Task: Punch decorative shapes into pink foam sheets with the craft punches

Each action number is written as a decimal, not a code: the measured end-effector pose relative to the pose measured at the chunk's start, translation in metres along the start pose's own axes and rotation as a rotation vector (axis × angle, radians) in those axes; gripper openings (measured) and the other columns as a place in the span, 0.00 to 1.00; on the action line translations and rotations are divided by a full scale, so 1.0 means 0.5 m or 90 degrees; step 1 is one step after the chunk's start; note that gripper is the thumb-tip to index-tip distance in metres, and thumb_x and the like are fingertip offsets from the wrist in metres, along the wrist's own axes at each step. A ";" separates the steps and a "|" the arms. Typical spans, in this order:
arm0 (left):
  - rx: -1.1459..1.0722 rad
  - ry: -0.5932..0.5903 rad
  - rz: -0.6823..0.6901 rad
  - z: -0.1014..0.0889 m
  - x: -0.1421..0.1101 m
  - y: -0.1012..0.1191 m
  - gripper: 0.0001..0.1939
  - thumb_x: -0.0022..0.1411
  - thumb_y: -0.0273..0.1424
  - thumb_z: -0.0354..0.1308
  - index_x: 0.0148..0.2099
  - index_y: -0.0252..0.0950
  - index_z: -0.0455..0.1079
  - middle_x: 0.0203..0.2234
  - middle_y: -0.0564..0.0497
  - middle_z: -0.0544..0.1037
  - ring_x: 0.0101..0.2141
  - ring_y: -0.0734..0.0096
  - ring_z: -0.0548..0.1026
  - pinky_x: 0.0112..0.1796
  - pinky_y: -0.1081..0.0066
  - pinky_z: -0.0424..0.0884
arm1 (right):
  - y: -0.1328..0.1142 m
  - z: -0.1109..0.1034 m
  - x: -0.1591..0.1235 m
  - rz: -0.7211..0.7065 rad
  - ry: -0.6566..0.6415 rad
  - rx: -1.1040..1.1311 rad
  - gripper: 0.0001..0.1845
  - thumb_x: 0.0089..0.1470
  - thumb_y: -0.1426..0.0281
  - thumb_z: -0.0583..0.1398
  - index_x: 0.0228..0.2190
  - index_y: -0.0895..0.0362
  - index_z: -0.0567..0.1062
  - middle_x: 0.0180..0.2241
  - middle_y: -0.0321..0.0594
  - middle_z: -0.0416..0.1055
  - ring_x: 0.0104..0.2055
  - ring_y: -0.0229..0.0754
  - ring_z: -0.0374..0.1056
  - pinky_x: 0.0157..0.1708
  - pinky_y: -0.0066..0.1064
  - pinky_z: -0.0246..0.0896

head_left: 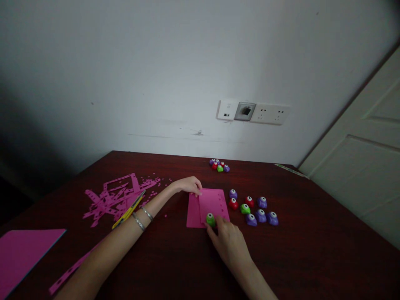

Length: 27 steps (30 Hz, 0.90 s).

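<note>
My left hand [190, 184] has its fingers curled down on the top left edge of a pink sheet of paper [211, 202]. Small punched holes run down the right side of this sheet. It overlaps another pink sheet [192, 212] showing on its left. At the lower edge, my right hand [229, 239] closes its thumb and fingers around a green craft punch [210, 220] with a white round button. The punch sits over the bottom of the paper; whether the edge is inside its slot is hidden.
Right of the paper stand several purple, red and green craft punches [245, 208], with another cluster [220, 168] near the wall. Cut pink scraps [109, 202] and a yellow utility knife [128, 213] lie left. A larger pink sheet [28, 254] lies front left, and a punched strip [67, 273] beside my left forearm.
</note>
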<state>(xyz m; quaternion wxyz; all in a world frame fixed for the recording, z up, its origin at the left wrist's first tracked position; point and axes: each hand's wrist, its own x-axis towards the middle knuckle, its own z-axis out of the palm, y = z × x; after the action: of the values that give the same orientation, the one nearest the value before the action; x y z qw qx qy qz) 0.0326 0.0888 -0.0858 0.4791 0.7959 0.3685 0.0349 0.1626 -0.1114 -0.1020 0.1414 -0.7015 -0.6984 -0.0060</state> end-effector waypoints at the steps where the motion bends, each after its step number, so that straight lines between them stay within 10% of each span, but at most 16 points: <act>1: 0.041 0.020 0.003 -0.001 -0.001 0.002 0.09 0.43 0.31 0.62 0.29 0.33 0.70 0.18 0.54 0.72 0.20 0.77 0.67 0.23 0.76 0.58 | 0.001 0.001 0.000 0.001 -0.007 0.004 0.11 0.57 0.65 0.53 0.28 0.58 0.71 0.24 0.42 0.74 0.25 0.44 0.71 0.21 0.28 0.51; 7: 0.365 0.190 0.100 0.001 -0.029 0.028 0.15 0.43 0.31 0.63 0.37 0.35 0.71 0.32 0.46 0.71 0.35 0.63 0.68 0.35 0.71 0.62 | 0.023 0.002 -0.004 0.002 -0.034 0.085 0.07 0.52 0.65 0.59 0.29 0.57 0.70 0.27 0.40 0.74 0.29 0.43 0.72 0.25 0.27 0.55; 16: 0.363 -0.033 0.123 0.043 -0.067 0.051 0.44 0.38 0.42 0.66 0.58 0.38 0.58 0.59 0.38 0.52 0.59 0.44 0.47 0.53 0.55 0.51 | 0.063 0.012 -0.002 -0.004 -0.046 0.175 0.05 0.48 0.71 0.60 0.24 0.56 0.68 0.25 0.36 0.71 0.27 0.39 0.68 0.25 0.26 0.54; 27: 0.472 -0.153 0.058 0.055 -0.070 0.050 0.53 0.45 0.46 0.60 0.65 0.28 0.39 0.62 0.37 0.40 0.62 0.53 0.39 0.58 0.57 0.41 | 0.063 0.029 -0.003 -0.026 -0.064 0.251 0.03 0.51 0.71 0.56 0.26 0.56 0.67 0.26 0.38 0.71 0.28 0.41 0.68 0.27 0.27 0.54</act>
<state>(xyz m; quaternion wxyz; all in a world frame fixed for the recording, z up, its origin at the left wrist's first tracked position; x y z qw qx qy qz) 0.0324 0.0398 -0.0704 0.1967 0.9289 0.2619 -0.1728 0.1906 -0.1093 -0.1221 0.2408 -0.6451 -0.7066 0.1632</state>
